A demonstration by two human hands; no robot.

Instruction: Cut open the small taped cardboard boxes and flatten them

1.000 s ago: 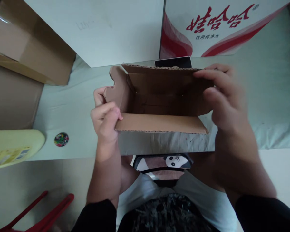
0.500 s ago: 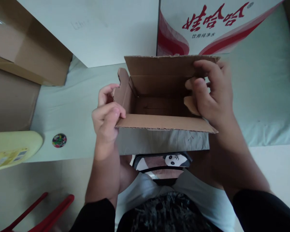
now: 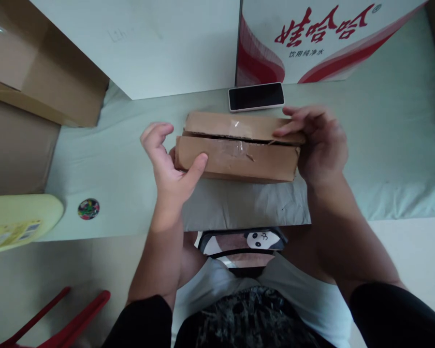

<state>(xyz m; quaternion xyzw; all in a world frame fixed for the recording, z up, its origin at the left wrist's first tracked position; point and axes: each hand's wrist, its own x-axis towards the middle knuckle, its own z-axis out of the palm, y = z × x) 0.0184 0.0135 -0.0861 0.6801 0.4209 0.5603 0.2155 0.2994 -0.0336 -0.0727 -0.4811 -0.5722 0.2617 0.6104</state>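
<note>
A small brown cardboard box (image 3: 239,152) lies on the pale green table (image 3: 384,145) in front of me, its two top flaps folded down with old tape across the seam. My left hand (image 3: 168,162) is at the box's left end, thumb pressed on the near flap and fingers curled loosely above. My right hand (image 3: 317,142) rests on the right end, fingers flat on the far flap.
A phone (image 3: 256,96) lies just behind the box. A red-and-white printed carton (image 3: 311,38) and a white panel (image 3: 148,43) stand at the back. Brown boxes (image 3: 32,72) sit left, with a yellow object (image 3: 18,222) and a round sticker (image 3: 88,209).
The box was open with both flaps up. Both flaps are now folded down and the box is closed; my hands moved onto its top, and the phone behind it came into view.
</note>
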